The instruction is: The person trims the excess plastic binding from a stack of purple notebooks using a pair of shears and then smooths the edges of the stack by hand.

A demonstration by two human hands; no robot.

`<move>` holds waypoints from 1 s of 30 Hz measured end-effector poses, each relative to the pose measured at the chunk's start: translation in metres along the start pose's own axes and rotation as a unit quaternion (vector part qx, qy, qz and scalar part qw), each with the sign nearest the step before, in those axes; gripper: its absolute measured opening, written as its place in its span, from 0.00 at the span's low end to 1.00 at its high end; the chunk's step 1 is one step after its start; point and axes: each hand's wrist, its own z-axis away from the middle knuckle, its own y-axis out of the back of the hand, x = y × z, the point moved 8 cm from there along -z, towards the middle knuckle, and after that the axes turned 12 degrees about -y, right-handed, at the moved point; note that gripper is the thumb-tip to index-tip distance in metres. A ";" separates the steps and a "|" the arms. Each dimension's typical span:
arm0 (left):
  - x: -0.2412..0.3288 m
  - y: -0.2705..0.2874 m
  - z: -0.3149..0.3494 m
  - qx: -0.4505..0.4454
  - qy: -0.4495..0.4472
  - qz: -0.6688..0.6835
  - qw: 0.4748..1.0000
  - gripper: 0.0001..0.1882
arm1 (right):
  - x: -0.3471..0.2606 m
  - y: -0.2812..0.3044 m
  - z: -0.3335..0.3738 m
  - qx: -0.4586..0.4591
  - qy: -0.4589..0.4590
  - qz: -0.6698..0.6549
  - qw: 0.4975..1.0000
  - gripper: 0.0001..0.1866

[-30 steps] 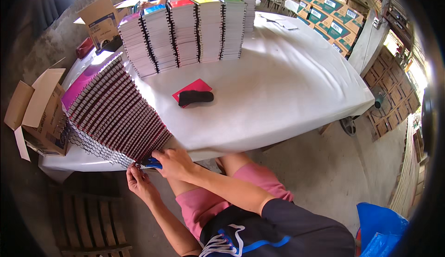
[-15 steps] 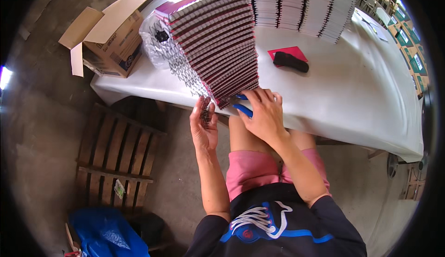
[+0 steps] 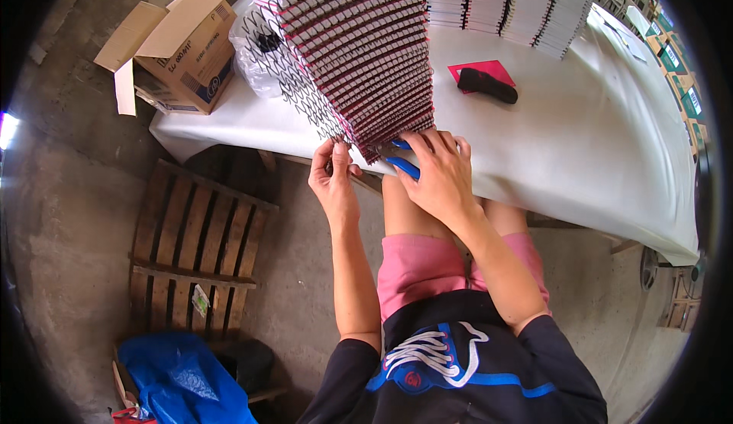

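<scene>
A tall stack of spiral-bound notebooks (image 3: 359, 50) stands at the table's near edge, bound sides toward me. Long loose ends of the dark spiral coils (image 3: 294, 84) stick out past its left side. Low on that side, my left hand (image 3: 336, 187) has its thumb and fingertips pinched at a coil end beside the bottom notebooks. My right hand (image 3: 444, 170) is wrapped round blue-handled pliers (image 3: 403, 167), whose jaws point left at the stack's lowest bindings. The jaw tips are partly lost among the coils, so whether they grip a wire cannot be seen.
More bound books (image 3: 527, 4) stand in a row at the back of the white-covered table (image 3: 565, 141). A black pouch-like object (image 3: 487, 85) lies on a red sheet (image 3: 504, 71). An open cardboard box (image 3: 187, 61) and clear plastic bag (image 3: 256, 61) sit left; a wooden pallet (image 3: 195, 248) is below.
My left hand has risen slightly, its fingers going from upright around a coil to a pinch at the stack's lower left. My right hand still holds the pliers there. The view has shifted a little.
</scene>
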 end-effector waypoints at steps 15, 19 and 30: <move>0.000 -0.003 0.006 0.018 -0.030 -0.030 0.999 0.13 | 0.003 -0.027 -0.005 -0.061 -0.026 -0.017 0.998 0.14; 0.002 -0.002 0.006 0.002 -0.024 -0.046 0.999 0.11 | 0.003 -0.018 0.001 -0.072 -0.036 -0.038 0.996 0.15; 0.001 0.004 0.005 -0.012 -0.002 -0.032 0.999 0.14 | -0.015 -0.004 -0.008 0.010 -0.004 -0.005 1.000 0.18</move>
